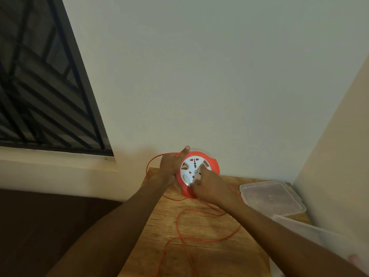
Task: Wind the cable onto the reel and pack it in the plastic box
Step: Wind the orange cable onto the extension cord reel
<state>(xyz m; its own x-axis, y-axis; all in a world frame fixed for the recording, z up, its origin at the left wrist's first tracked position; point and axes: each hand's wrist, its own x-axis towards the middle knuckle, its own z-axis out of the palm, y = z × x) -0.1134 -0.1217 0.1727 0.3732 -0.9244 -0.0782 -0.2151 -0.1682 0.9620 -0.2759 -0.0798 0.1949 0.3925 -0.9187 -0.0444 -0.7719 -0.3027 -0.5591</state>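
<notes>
While the reel [197, 173] stands tilted at the worktop's [199, 246] 12 o'clock edge | left hand [170, 164] grips its 9 o'clock rim | right hand [207, 184] fingers curled on white hub | slack cable [199, 241] trails toward 6 | box [299, 204] at 3 o'clock, nearer right hand.

One head-worn view looks forward and down, close over the counter [199, 236], facing the wall [199, 76] behind its far edge.
</notes>
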